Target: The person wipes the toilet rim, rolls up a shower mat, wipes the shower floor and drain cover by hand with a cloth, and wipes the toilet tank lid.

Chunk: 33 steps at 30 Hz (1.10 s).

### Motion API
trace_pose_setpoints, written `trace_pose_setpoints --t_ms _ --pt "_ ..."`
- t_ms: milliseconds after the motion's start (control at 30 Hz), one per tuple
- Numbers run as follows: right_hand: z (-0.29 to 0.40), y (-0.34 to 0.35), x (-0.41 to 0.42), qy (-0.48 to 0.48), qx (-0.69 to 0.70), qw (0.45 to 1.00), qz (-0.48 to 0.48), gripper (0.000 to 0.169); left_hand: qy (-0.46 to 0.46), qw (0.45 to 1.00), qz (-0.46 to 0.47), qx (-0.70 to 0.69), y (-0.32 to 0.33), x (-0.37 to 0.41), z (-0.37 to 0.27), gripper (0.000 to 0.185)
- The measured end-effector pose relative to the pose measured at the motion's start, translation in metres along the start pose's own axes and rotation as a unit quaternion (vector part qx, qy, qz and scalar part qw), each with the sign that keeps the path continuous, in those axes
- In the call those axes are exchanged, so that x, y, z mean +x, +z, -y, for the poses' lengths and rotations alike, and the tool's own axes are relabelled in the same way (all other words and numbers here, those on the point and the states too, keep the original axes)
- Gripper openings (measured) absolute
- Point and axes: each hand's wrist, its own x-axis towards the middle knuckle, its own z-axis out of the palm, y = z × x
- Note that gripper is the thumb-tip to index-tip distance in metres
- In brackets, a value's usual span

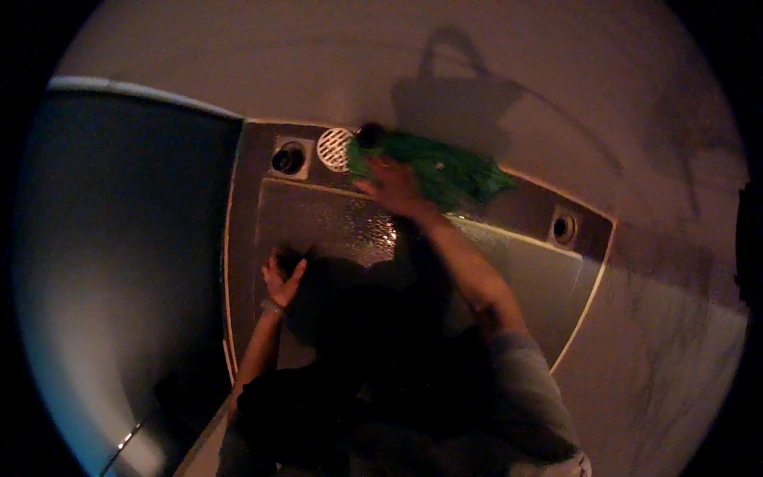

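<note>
My right hand [390, 188] reaches forward over a crumpled green sheet or bag, perhaps plastic [459, 170]. Its fingers lie on or just over the left part of the green material; I cannot tell if they grip it. A small dark round patch [371, 136] shows at that end of the green material. Beside it lies a white round slotted drain cover [334, 149], its right edge meeting the green. Held low at the left, my left hand [283, 280] has its fingers apart and nothing visible in them. A band circles the left wrist.
An uncovered drain hole in a square surround [290, 158] is at the back left, another drain hole [564, 229] at the right. The tiled floor [357, 229] glistens wet. A dark panel [131, 208] stands at the left. A handled, bag-shaped shadow falls on the back wall [334, 77].
</note>
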Motion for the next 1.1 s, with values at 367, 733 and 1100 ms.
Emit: trace_pose_setpoints --t_ms 367,733,1100 --pt "0.07 -0.005 -0.02 0.001 -0.169 0.962 0.215 0.1 -0.058 0.975 -0.06 0.205 0.019 -0.006 0.024 0.151" --pt "0.103 0.073 0.126 -0.103 -0.003 0.987 0.122 0.076 -0.026 0.975 -0.098 0.197 0.02 -0.007 0.033 0.151" --pt "-0.008 -0.054 -0.055 0.129 -0.185 0.974 0.024 0.067 -0.016 0.956 -0.107 0.272 0.018 -0.007 0.013 0.149"
